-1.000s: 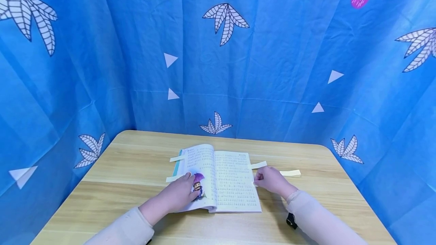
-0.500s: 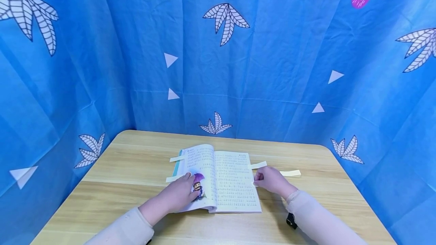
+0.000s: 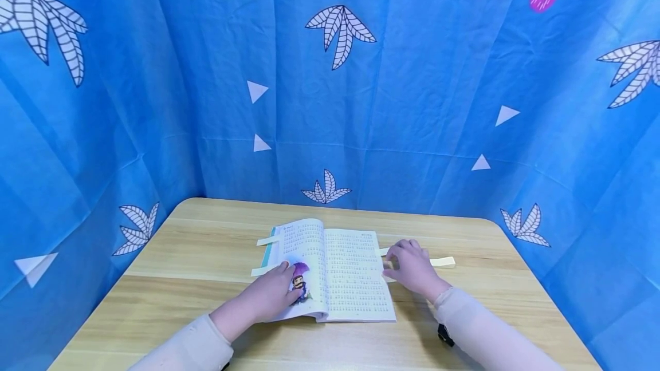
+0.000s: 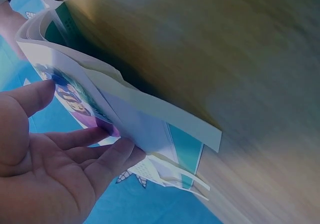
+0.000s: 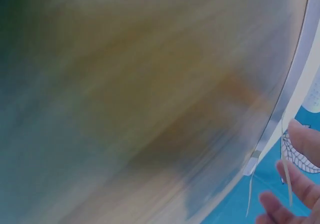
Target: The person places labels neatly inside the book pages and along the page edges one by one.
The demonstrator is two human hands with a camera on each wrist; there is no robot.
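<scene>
An open book (image 3: pixel 356 296) lies on the table with printed text on both pages. My left hand (image 3: pixel 265 296) rests on its left page, fingers extended over a cartoon figure under a purple umbrella (image 3: pixel 301 268). At the right page's edge my right hand (image 3: pixel 416 271) has its thumb and fingers spread apart. A thin paper strip (image 5: pixel 286 181) passes between that thumb and forefinger in the right wrist view. Another pale strip (image 3: pixel 384 251) sticks out just above it, partly behind the fingers. Two strips project from the left side, the lower one (image 4: pixel 200 126) close to the left fingertips.
A pale yellow strip, perhaps a small pad of them, (image 3: pixel 444 262) lies on the table (image 3: pixel 196 256) to the right of my right hand. A blue patterned curtain (image 3: pixel 412 102) surrounds the table's back and sides.
My right fingers have parted and lifted away from the right page's edge, uncovering a strip there. The left hand and the book have stayed in place.
</scene>
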